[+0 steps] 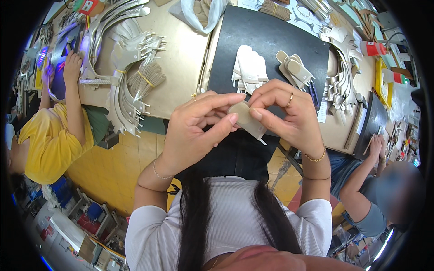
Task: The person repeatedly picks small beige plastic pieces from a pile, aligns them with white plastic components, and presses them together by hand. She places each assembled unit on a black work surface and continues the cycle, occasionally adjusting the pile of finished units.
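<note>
Between my two hands, in front of my waist, is a flat beige leather-like piece (244, 115) with a rounded upper end and a thin pale tab at its lower corner. My left hand (195, 121) pinches its left side, thumb in front and fingers behind. At its upper right edge, my right hand (291, 113) closes thumb and fingertips on it; those fingers hide part of the edge. Just beyond, a stack of whitish pieces (251, 65) lies on the black mat (271, 31). Right of that stack is a fan of beige round-ended pieces (296, 67).
Dark blue pen-like tools (313, 92) lie by the mat's right edge. Bundles of pale strips (129, 86) cover the left table, and more strips (343, 81) lie to the right. A plastic bag (203, 16) stands at the back. Co-workers sit at left (58, 144) and right (361, 189).
</note>
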Demonstrator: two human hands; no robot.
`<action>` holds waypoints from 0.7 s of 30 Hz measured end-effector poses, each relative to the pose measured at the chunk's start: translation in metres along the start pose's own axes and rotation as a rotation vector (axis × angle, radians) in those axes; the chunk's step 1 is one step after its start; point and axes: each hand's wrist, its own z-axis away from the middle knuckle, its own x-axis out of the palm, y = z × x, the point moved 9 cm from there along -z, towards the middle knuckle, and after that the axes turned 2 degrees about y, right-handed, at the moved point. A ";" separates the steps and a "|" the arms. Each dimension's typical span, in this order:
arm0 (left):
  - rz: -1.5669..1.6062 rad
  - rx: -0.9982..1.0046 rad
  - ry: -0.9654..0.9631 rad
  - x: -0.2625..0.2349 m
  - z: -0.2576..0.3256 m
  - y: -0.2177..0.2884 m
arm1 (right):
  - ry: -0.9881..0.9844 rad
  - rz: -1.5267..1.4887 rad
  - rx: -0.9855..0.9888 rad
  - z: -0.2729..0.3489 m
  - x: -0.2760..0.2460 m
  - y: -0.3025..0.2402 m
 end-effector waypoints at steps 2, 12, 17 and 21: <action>-0.005 0.001 0.000 0.000 0.000 0.000 | 0.002 0.012 -0.016 0.000 0.000 -0.002; 0.043 0.007 0.049 0.001 0.000 0.000 | 0.063 -0.162 0.041 0.005 -0.002 0.008; 0.080 -0.020 0.048 0.000 0.000 -0.001 | 0.075 -0.309 0.201 0.009 -0.001 0.021; 0.076 0.020 0.060 0.001 0.000 0.001 | -0.081 -0.302 0.323 0.010 0.008 0.031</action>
